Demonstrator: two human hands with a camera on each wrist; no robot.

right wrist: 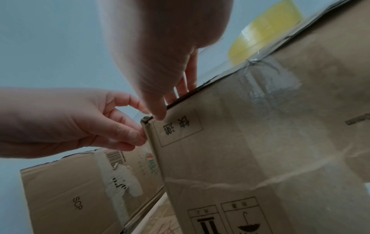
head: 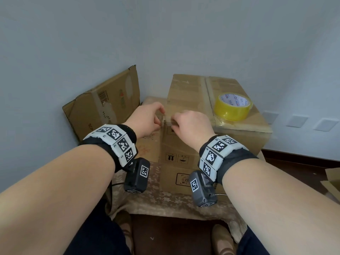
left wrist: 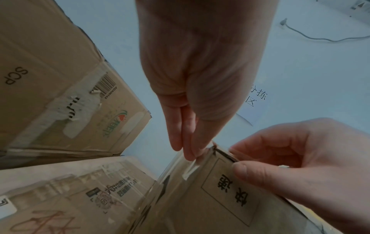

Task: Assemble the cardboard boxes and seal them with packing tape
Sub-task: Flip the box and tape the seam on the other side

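The assembled brown cardboard box (head: 211, 129) stood on the tabletop (head: 165, 199), yellow tape roll (head: 232, 106) on top. Both hands, left hand (head: 145, 120) and right hand (head: 191, 126), pinched clear tape at its near-left corner. Tape should be pressed flat, wrinkle-free.

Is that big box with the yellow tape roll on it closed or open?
Closed: the box has its top flaps flat, and the tape roll rests on them.

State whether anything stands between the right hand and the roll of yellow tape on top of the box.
Nothing visible does. The yellow tape roll sits on the box's top, right of the right hand, with only bare cardboard between. Both hands, the left hand included, are at the box's near-left top corner.
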